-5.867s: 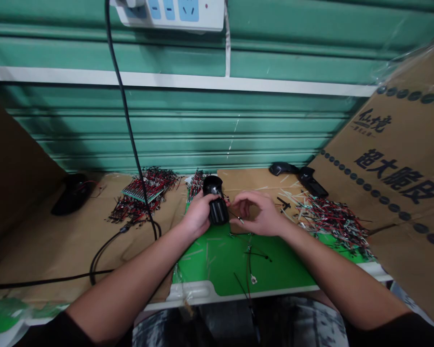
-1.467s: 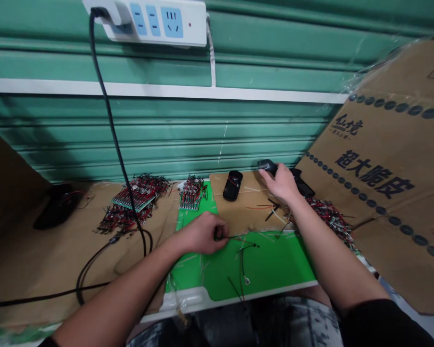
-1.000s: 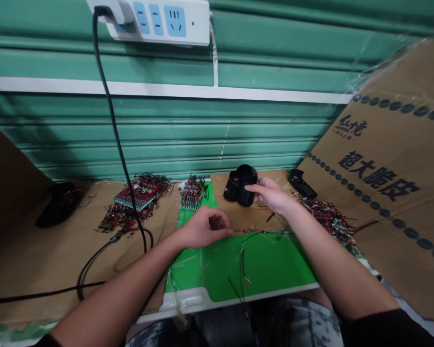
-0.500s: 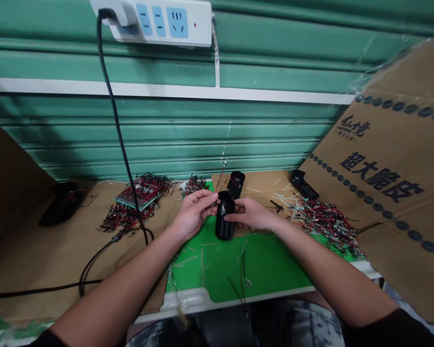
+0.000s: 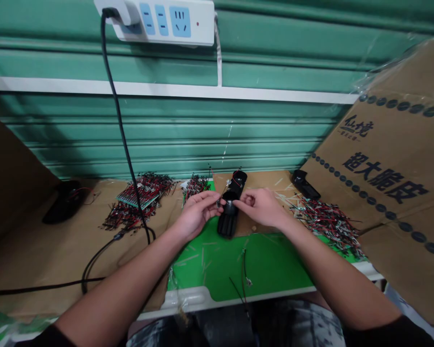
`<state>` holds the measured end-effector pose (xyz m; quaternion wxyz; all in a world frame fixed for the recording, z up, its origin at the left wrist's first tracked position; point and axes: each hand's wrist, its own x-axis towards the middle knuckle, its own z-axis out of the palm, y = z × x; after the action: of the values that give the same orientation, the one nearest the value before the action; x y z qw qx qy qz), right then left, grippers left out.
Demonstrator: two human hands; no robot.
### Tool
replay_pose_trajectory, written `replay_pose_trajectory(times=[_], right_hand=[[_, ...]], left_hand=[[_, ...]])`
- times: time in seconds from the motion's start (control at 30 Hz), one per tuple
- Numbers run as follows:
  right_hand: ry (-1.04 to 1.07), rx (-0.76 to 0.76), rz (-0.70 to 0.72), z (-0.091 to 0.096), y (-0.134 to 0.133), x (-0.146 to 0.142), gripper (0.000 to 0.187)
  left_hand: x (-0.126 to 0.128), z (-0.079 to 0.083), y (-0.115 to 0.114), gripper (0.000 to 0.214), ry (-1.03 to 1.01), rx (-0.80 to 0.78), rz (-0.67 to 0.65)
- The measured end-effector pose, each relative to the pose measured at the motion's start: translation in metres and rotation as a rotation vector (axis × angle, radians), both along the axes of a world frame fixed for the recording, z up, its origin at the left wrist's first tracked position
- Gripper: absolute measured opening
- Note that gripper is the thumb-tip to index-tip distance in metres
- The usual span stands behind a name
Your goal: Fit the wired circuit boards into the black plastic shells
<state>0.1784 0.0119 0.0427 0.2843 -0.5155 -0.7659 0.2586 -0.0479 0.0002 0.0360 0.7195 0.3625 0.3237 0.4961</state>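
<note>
Black shell: the ribbed one (image 5: 227,224), mid-desk between the two hands, tilted, hollow end away from the wearer. Can't tell if its near end rests on the desk (image 5: 275,262) or hangs just above.
Left hand: thumb and fingertips (image 5: 202,212) look pinched on a thin wire lead (image 5: 220,193) at the shell's far-left edge. Exact grip point too small to read.
Right hand: thumb (image 5: 262,207) against the shell's right side near the hollow end, other fingers curled. Can't tell if they grasp anything.
Wire lead: best held close to where it meets the shell, I'd say; a long free end will likely whip and miss. Guide it, don't yank; solder joints probably won't like it.
Shell support: right thumb alone looks marginal. Bracing the near end on the desk should stop it rolling.
Second shell: dark piece with red wire (image 5: 240,177), directly behind, overlapped in view. Snag risk for the lead; more gap would help.
Loose wires: a few on the green surface (image 5: 244,265), nearer the wearer, apart from the shell. Easy to sweep up with a wrist; work above them.
</note>
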Motion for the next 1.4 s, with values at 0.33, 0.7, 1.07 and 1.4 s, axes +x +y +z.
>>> replay_pose_trajectory(times=[0.33,0.7,1.07,1.4], right_hand=[[0.67,-0.262,0.176,-0.002,-0.011,-0.023,0.047],[0.853,-0.297,-0.049,-0.001,-0.009,-0.024,0.046],[0.801,-0.205,-0.181,-0.006,-0.007,-0.027,0.049],[0.318,0.307,-0.264,0.006,-0.018,-0.013,0.047]], left_hand=[[0.002,-0.005,-0.005,0.031,-0.005,-0.055,-0.224],[0.002,-0.002,-0.005,0.04,0.015,0.0,-0.168],[0.006,-0.004,-0.002,0.043,0.104,0.011,0.03],[0.006,-0.007,0.003,0.045,0.104,0.086,0.193]])
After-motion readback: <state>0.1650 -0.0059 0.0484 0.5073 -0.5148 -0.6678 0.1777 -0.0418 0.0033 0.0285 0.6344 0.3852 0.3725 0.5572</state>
